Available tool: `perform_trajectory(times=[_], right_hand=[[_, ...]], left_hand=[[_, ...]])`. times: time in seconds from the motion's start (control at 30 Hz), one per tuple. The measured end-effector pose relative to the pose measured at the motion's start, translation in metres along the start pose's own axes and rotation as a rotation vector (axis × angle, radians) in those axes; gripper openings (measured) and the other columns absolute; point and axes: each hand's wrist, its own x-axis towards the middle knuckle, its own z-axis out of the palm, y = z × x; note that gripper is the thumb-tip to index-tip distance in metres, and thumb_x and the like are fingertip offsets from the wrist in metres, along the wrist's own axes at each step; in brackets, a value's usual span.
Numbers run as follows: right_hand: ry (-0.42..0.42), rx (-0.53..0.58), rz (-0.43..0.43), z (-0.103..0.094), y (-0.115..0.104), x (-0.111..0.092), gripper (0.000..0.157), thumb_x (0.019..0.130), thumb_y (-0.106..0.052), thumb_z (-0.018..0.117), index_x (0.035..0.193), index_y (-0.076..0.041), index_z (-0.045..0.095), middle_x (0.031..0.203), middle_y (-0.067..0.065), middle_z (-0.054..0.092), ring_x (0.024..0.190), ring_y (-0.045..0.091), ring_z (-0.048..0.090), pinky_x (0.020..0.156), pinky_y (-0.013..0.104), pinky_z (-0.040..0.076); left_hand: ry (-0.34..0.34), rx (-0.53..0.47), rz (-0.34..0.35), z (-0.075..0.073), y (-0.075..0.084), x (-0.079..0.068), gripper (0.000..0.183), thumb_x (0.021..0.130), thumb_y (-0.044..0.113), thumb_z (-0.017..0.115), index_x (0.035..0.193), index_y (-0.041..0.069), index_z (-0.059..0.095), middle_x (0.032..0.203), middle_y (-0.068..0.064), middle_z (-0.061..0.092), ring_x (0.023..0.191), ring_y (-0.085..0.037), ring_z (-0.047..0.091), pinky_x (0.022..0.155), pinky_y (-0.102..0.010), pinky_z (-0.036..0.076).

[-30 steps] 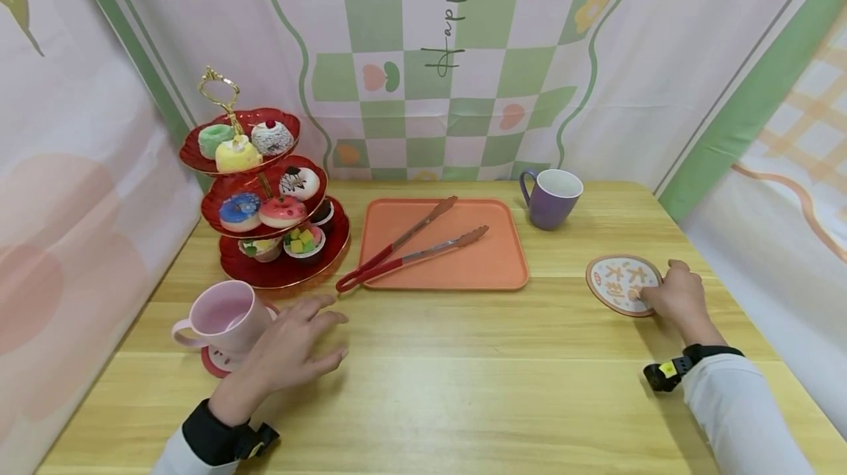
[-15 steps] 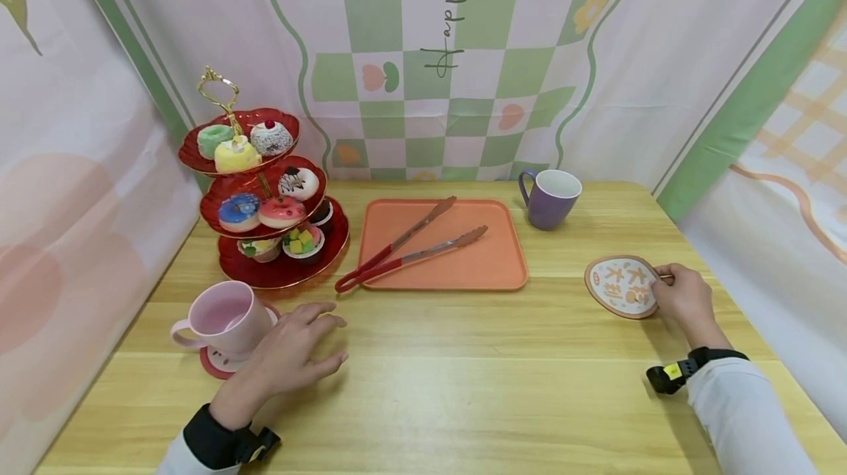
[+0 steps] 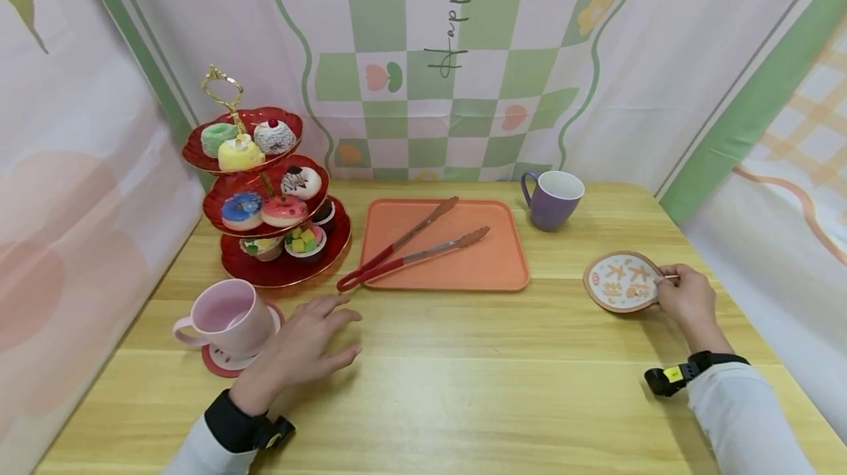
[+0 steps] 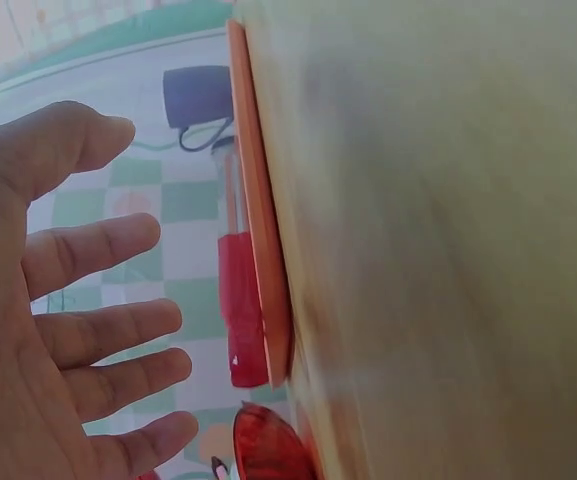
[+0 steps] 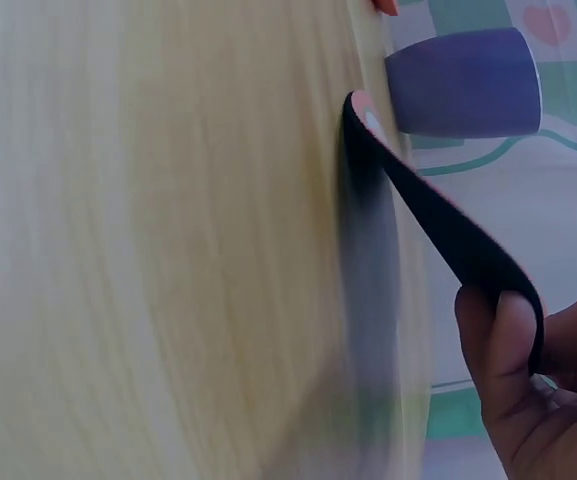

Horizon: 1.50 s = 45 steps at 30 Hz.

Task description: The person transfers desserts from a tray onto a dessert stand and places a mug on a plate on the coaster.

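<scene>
My right hand (image 3: pixel 688 300) pinches the right edge of a round coaster (image 3: pixel 620 282) with orange characters. In the right wrist view the coaster (image 5: pixel 438 220) is bent and tilted, its dark underside raised off the table on the hand's side. My left hand (image 3: pixel 306 343) hovers with spread fingers beside a pink mug (image 3: pixel 228 317); in the left wrist view the left hand (image 4: pixel 78 300) has nothing between its fingers. The pink mug stands on a red-rimmed coaster (image 3: pixel 221 365). Behind the right hand's coaster stands a purple mug (image 3: pixel 554 203).
Red-handled tongs (image 3: pixel 397 258) lie spread across an orange tray (image 3: pixel 509 273) at the back middle. A three-tier red stand (image 3: pixel 291 269) bearing several cakes and donuts is at the back left. Patterned cloth (image 3: pixel 450 93) hangs along the table's back and sides.
The right hand's grip has lifted the coaster's near edge from the table and tilted it. My left hand has shifted slightly right, away from the pink mug.
</scene>
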Motion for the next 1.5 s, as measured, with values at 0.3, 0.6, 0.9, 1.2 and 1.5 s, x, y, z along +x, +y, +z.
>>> perform_trajectory(times=[0.3,0.6,0.9,1.2,1.5], right_hand=[[0.038,0.214,0.005,0.016,-0.019,-0.005,0.033,0.095,-0.004,0.041,0.12,0.016,0.041,0.089,0.024,0.055,0.052,0.013,0.058,0.05,0.031,0.051],[-0.02,0.246,-0.112,0.039,-0.054,-0.025,0.03,0.097,-0.005,0.039,0.118,0.016,0.043,0.096,0.029,0.054,0.056,0.007,0.055,0.053,0.028,0.051],[-0.172,0.382,-0.12,0.061,-0.08,-0.04,0.031,0.098,-0.009,0.042,0.119,0.015,0.042,0.091,0.017,0.052,0.066,0.008,0.055,0.059,0.026,0.05],[-0.303,0.504,-0.123,0.077,-0.099,-0.057,0.031,0.097,-0.007,0.045,0.118,0.014,0.04,0.089,0.01,0.053,0.071,0.01,0.056,0.063,0.028,0.051],[-0.376,0.571,-0.123,0.094,-0.116,-0.073,0.029,0.097,-0.006,0.047,0.118,0.013,0.04,0.09,0.01,0.054,0.072,0.01,0.057,0.062,0.027,0.051]], left_hand=[[0.021,-0.082,0.04,0.011,0.004,0.02,0.038,0.081,0.036,0.07,0.11,0.012,0.065,0.121,-0.015,0.056,0.113,-0.03,0.049,0.09,-0.052,0.039],[0.031,-0.194,0.032,0.024,0.014,0.041,0.038,0.083,0.032,0.068,0.112,0.008,0.063,0.121,-0.014,0.055,0.112,-0.027,0.049,0.09,-0.05,0.039],[0.075,-0.492,-0.156,0.031,0.024,0.053,0.033,0.086,0.017,0.066,0.115,0.003,0.06,0.116,-0.007,0.058,0.107,-0.027,0.053,0.085,-0.044,0.044],[0.094,-1.068,-0.475,0.033,0.035,0.065,0.034,0.091,0.007,0.058,0.122,-0.005,0.051,0.118,-0.022,0.053,0.1,-0.027,0.056,0.082,-0.044,0.047],[0.036,-1.354,-0.532,0.046,0.046,0.073,0.04,0.093,0.004,0.052,0.128,-0.011,0.04,0.117,-0.028,0.049,0.094,-0.027,0.058,0.079,-0.044,0.049]])
